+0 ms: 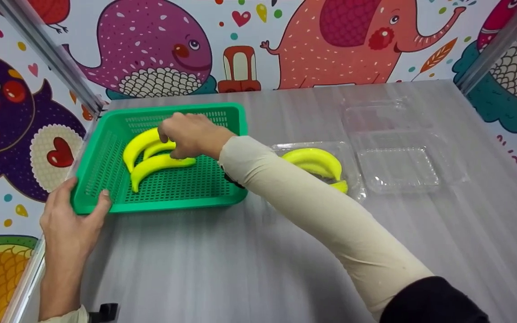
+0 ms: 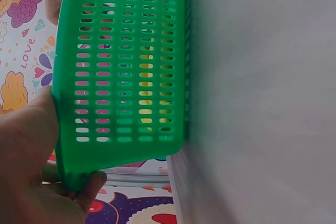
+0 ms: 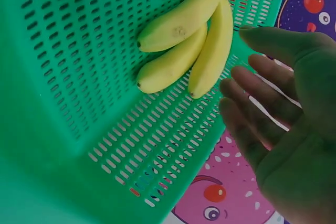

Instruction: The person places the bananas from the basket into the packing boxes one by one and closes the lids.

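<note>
A green plastic basket (image 1: pixel 159 206) stands at the left of the grey table, with three yellow bananas (image 1: pixel 153 167) on its slotted bottom. My left hand (image 1: pixel 67 220) grips the basket's near left corner; in the left wrist view its thumb and fingers lie around the rim (image 2: pixel 71 174). Over the bananas hovers my right hand (image 1: pixel 193 137), reaching in from the right. The right wrist view shows that hand with its fingers (image 3: pixel 262 77) spread and slightly bent, holding nothing, close beside the bananas (image 3: pixel 181 27) and apart from them.
Right of the basket, a clear plastic box (image 1: pixel 357 190) holds more bananas (image 1: pixel 314 158), partly hidden by my right sleeve (image 1: pixel 317 202). Another clear box (image 1: pixel 397 168) with its lid raised stands farther right. Printed cartoon panels (image 1: pixel 245 27) and metal posts (image 1: pixel 52 54) border the table.
</note>
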Action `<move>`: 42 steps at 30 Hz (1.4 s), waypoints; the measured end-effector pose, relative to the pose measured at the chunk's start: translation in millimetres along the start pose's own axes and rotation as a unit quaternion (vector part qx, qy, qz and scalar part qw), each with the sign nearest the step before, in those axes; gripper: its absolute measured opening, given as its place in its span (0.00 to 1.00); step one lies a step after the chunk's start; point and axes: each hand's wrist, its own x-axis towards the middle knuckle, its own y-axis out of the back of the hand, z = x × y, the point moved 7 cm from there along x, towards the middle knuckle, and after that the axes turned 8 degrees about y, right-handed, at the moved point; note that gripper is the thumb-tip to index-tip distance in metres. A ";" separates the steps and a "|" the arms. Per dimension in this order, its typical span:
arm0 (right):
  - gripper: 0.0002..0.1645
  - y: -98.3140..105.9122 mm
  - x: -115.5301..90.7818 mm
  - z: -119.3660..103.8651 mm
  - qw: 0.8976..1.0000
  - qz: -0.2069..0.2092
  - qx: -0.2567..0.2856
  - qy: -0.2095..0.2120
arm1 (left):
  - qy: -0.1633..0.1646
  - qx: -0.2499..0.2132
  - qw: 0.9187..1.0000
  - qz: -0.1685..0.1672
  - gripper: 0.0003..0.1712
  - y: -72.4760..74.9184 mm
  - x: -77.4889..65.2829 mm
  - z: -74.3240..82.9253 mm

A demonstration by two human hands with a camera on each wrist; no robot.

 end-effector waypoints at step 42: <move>0.15 -58.4 39.5 -3.8 0.985 -0.034 -0.172 0.004 | -0.014 -0.018 1.000 0.011 0.44 0.5 -3.0 -1.8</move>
